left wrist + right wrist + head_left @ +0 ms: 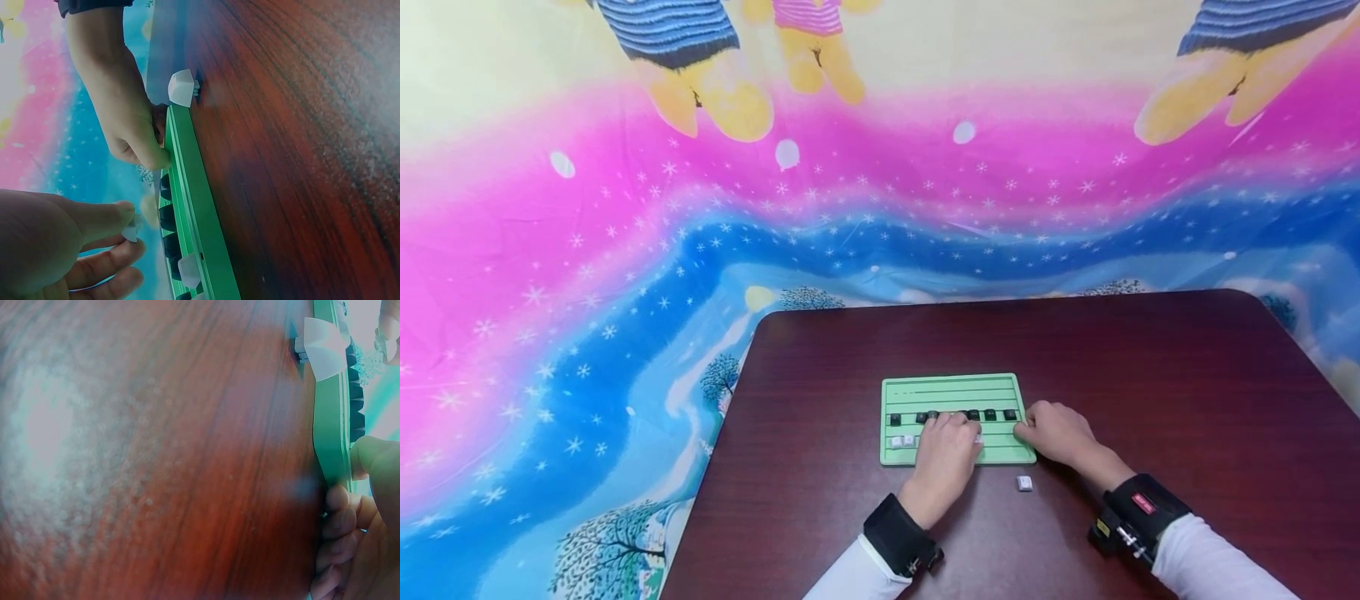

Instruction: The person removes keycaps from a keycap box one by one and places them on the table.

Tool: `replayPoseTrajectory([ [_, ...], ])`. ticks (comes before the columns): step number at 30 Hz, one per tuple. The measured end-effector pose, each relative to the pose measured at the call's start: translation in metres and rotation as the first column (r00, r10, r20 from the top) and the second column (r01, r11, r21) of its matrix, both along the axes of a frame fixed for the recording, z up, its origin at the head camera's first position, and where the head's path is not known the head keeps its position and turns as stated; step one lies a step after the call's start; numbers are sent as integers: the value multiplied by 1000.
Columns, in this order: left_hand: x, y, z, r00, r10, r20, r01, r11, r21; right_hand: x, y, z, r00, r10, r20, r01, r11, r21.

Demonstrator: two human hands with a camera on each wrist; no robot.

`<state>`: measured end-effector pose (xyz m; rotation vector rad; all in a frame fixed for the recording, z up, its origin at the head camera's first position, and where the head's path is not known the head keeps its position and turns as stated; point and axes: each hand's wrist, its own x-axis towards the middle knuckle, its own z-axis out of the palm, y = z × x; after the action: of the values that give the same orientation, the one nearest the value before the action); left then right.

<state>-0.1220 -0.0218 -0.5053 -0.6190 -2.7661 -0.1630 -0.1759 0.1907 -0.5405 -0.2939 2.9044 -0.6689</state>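
A light green slotted tray (pixel 955 385) lies on the table, carrying a row of black keycaps (pixel 990 415) and, nearer the person, some white keycaps (pixel 897 442). My left hand (pixel 946 457) is over the tray's near middle and covers part of both rows. In the left wrist view its thumb and fingers pinch a small white keycap (pixel 131 230) above the tray. At the tray's right end my right hand (pixel 1058 432) grips the edge, thumb on top and curled fingers (pixel 340 522) at the side. One loose white keycap (pixel 1025 483) sits just in front of the tray.
The dark reddish-brown wooden table (pixel 820 375) has rounded far corners. Behind it hangs a colourful printed cloth (pixel 880 167). Black camera straps (pixel 1142 504) are on both wrists.
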Motion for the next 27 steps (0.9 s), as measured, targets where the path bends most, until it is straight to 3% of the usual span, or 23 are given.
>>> replayPoseTrajectory([
  [27,11,2,0,998,-48,34,47,999,18,1,-1,2,1000,-17,9,17,1000,0],
])
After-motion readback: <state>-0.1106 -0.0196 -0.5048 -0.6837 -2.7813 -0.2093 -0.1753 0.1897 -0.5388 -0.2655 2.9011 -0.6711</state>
